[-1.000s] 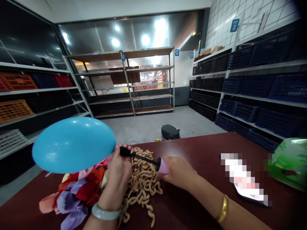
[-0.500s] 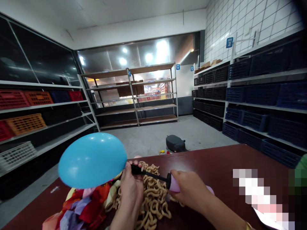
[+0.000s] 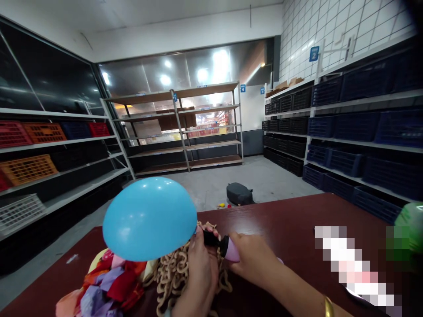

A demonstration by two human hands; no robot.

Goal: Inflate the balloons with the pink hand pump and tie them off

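A large inflated light-blue balloon is on the black end of a balloon pump. My left hand is closed around that black end and the balloon's neck. My right hand wraps round the pump's pink body, close to the left one. Below the hands lies a heap of tan, curly cord-like pieces, partly covered by my left forearm. Crumpled cloth-like pieces in red, orange, purple and pink lie to the left of the heap.
The dark red table carries a pixelated patch at right, beside a green object. On the floor beyond sits a dark grey bag-like object. Shelves with crates line both sides; a bare-shelved rack stands behind.
The thin black rod between my hands has slid in, bringing the hands together. My left hand and the balloon have shifted right. The view has turned slightly.
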